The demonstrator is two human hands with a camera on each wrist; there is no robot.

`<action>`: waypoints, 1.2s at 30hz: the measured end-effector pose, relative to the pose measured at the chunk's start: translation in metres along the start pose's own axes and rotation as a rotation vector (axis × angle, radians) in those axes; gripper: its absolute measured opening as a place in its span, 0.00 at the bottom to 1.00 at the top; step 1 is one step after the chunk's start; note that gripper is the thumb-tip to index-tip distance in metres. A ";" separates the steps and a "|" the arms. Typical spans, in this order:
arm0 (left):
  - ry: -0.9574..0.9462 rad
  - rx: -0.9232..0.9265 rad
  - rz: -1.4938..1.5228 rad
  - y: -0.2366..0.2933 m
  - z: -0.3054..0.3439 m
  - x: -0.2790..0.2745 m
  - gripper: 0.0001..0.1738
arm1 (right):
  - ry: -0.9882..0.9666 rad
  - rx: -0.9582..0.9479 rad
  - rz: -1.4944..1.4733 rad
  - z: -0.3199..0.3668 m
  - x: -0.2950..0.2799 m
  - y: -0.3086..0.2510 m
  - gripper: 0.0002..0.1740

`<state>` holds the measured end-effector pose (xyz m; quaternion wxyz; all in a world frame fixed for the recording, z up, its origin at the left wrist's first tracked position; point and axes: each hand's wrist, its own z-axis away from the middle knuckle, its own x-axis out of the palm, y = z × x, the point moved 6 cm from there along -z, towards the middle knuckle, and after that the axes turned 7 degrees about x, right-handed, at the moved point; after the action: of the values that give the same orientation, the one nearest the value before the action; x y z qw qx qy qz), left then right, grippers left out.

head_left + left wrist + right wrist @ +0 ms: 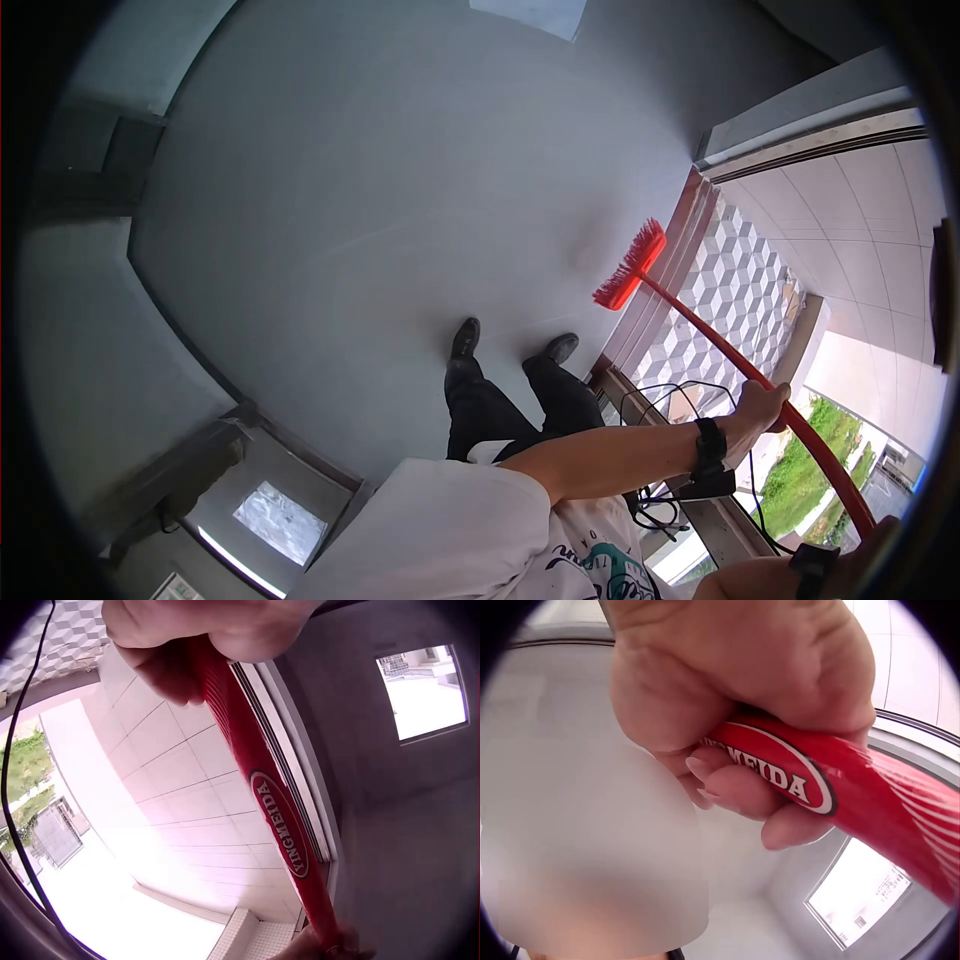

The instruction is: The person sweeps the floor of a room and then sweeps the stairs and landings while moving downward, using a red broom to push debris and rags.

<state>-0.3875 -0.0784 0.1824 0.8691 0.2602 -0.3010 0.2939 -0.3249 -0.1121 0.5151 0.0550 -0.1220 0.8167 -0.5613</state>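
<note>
A smooth, matte grey floor (330,210) fills most of the head view, bordering a reddish-brown sill (665,265) and cube-patterned tiles (730,265). The red broom (735,350) slants across the sill, its glossy round handle ending in a rectangular head with stiff bristles (616,283); whether these touch the floor cannot be told. The left hand (762,407) is clamped round the handle; the right hand (742,675) is clamped nearer its end, dark at the head view's edge. Its fingers hide part of the oval label (776,769).
</note>
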 end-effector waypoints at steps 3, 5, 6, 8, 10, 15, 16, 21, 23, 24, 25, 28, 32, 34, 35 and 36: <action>0.170 0.192 0.012 0.059 0.044 -0.104 0.16 | 0.348 0.049 0.295 0.057 -0.049 0.031 0.14; 0.420 0.382 0.032 0.108 0.071 -0.195 0.14 | 0.060 0.258 -0.222 0.022 0.064 0.122 0.19; 0.469 0.467 0.066 0.127 0.083 -0.247 0.13 | 0.013 0.304 -0.288 0.022 0.104 0.161 0.18; 0.631 0.574 0.131 0.160 0.109 -0.358 0.10 | -0.078 0.304 -0.303 0.027 0.190 0.235 0.19; 0.809 0.603 0.112 0.177 0.135 -0.483 0.06 | -0.159 0.404 -0.390 0.050 0.277 0.303 0.16; 1.054 0.586 0.279 0.166 0.206 -0.704 0.11 | -0.425 0.591 -0.316 0.121 0.438 0.364 0.10; 1.047 0.533 0.213 0.153 0.209 -0.699 0.11 | -0.433 0.614 -0.284 0.132 0.433 0.359 0.09; 0.648 0.325 -0.048 0.048 0.089 -0.536 0.14 | -0.269 0.540 -0.102 0.132 0.261 0.295 0.11; 0.501 0.272 -0.085 0.018 0.064 -0.398 0.14 | -0.165 0.461 0.014 0.108 0.186 0.224 0.12; 0.399 0.221 -0.055 -0.005 0.046 -0.341 0.15 | -0.048 0.407 0.009 0.105 0.156 0.193 0.10; 0.331 0.191 -0.026 -0.030 0.029 -0.290 0.16 | -0.104 0.352 0.114 0.101 0.135 0.161 0.08; 0.057 0.068 0.067 -0.096 -0.016 -0.170 0.14 | -0.006 0.347 0.454 0.106 0.100 0.104 0.08; -0.096 -0.094 0.342 -0.174 -0.063 -0.093 0.07 | -0.231 0.332 0.777 0.124 0.140 0.119 0.11; -0.159 -0.093 0.337 -0.177 -0.017 -0.034 0.09 | -0.106 0.075 0.638 0.136 0.114 0.070 0.18; -0.113 -0.087 0.336 -0.177 0.008 -0.015 0.11 | -0.146 0.084 0.568 0.153 0.082 0.034 0.15; -0.160 -0.070 0.262 -0.173 0.027 -0.005 0.13 | -0.195 0.084 0.626 0.156 0.058 -0.001 0.18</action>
<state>-0.2853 -0.2173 0.1493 0.8052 0.2108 -0.4107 0.3722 -0.3455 -0.2689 0.4617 0.3078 0.0843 0.7815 -0.5362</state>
